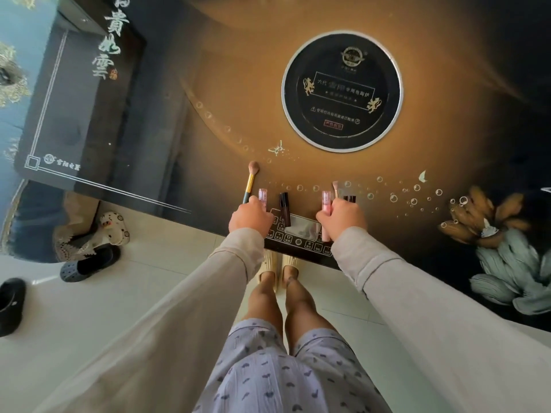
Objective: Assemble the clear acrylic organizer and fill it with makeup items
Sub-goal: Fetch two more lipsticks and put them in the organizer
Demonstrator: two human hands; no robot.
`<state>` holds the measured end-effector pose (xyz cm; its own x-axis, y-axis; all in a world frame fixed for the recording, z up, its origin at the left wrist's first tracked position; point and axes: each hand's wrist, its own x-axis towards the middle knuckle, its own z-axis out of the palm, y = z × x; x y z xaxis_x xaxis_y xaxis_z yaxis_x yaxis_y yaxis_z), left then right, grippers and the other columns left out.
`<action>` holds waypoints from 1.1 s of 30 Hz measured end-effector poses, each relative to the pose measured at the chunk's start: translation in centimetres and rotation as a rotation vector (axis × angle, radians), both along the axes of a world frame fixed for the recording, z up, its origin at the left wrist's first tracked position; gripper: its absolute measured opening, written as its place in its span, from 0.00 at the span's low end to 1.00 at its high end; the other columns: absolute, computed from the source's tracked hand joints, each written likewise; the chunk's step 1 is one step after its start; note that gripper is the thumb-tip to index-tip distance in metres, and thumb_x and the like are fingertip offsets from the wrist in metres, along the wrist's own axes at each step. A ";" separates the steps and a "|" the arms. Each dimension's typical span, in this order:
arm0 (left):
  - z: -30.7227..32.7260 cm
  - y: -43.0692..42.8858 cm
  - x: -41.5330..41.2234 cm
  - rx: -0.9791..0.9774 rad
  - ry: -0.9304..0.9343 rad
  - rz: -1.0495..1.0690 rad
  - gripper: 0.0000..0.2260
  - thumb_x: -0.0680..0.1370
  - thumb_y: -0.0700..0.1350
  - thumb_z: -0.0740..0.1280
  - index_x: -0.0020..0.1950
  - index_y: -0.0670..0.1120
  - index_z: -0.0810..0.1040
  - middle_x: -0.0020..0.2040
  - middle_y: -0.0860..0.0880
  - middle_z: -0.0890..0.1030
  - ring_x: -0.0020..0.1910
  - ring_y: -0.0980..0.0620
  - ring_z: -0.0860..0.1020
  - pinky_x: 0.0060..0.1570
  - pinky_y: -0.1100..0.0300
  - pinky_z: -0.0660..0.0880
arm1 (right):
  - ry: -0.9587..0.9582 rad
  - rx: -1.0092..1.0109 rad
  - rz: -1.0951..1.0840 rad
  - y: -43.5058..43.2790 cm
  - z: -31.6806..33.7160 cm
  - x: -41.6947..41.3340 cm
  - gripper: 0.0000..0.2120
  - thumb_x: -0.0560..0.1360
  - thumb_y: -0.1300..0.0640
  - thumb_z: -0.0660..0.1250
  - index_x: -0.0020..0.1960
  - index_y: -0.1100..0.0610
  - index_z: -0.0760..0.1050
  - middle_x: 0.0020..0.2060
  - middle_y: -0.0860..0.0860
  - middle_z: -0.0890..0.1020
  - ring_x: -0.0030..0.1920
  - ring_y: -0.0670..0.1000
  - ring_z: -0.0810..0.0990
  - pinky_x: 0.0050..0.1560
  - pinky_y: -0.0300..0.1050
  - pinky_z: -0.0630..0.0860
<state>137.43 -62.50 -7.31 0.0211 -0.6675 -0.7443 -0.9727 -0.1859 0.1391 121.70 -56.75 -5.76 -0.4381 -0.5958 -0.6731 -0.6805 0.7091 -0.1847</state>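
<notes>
A glossy tabletop (238,84), amber in the middle and dark toward its edges, is seen from above, with a round black cooker plate (342,90) set into it and a painted lotus (492,234) at the right. At the near edge lies a touch control panel (301,234), and over it both of the person's hands reach forward in pale long sleeves. The left hand (250,217) has its grip closed round two things at once: a makeup brush (252,181) with a gold ferrule and pink bristles that points away from the person, and a pink-capped tube (262,196) just beside it. The right hand (343,219) likewise has its grip closed on a bundle: a pink tube (326,201) whose lower end sticks out below the fist, the tip of a second brush (335,186), and a dark-capped tube (349,199) mostly hidden behind the fingers. Between the two hands a dark brown tube (284,208) lies on the tabletop, its near end over the control panel, touched by neither hand. Below the edge is a white tiled floor (149,278), where the person's feet stand in beige slippers (280,263); a dark clog (89,263) lies to the left.
</notes>
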 end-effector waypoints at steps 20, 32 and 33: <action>4.5 11.7 13.3 0.221 -0.008 -0.085 0.14 0.76 0.40 0.62 0.61 0.39 0.73 0.57 0.37 0.79 0.55 0.39 0.78 0.54 0.52 0.77 | -0.231 0.072 -0.327 19.2 4.9 1.2 0.12 0.74 0.55 0.65 0.33 0.50 0.67 0.38 0.53 0.75 0.39 0.54 0.73 0.41 0.41 0.67; 6.2 8.3 11.0 0.137 -0.080 -0.612 0.15 0.79 0.48 0.57 0.61 0.42 0.73 0.60 0.41 0.79 0.59 0.42 0.76 0.58 0.57 0.71 | -0.210 0.046 -0.808 29.4 6.0 8.2 0.12 0.75 0.53 0.63 0.50 0.61 0.77 0.48 0.57 0.82 0.43 0.53 0.75 0.41 0.35 0.64; 6.2 8.1 10.3 0.126 -0.083 -0.657 0.15 0.79 0.48 0.57 0.61 0.42 0.74 0.60 0.41 0.79 0.60 0.43 0.76 0.59 0.57 0.71 | -0.207 0.047 -0.854 30.4 5.9 9.1 0.11 0.75 0.54 0.63 0.48 0.61 0.77 0.47 0.58 0.81 0.45 0.55 0.76 0.41 0.36 0.64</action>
